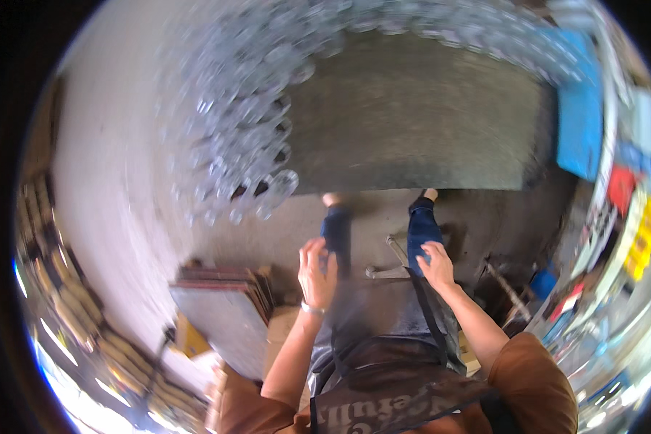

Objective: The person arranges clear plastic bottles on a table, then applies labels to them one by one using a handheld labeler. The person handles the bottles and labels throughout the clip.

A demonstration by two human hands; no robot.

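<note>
My left hand [317, 276] is raised over my lap near the left knee, fingers loosely bent and apart, with nothing visible in them. A metal-coloured band [312, 309] circles that wrist. On the other side, my right hand [436, 267] hovers beside my right blue trouser leg [422, 230], thumb and fingers spread and holding nothing. A dark apron [390, 347] covers my front. Beyond my feet lies a flat dark grey surface [419, 116]. Many clear round cup-like or jar-like pieces [257, 123] crowd its left and far edges, blurred by motion.
Stacked flat boards [224, 311] stand at my left. A metal stool or chair base [387, 273] shows between my legs. At the right are a blue container [580, 130], a red item [620, 189], yellow pieces [645, 235] and a stick [508, 289].
</note>
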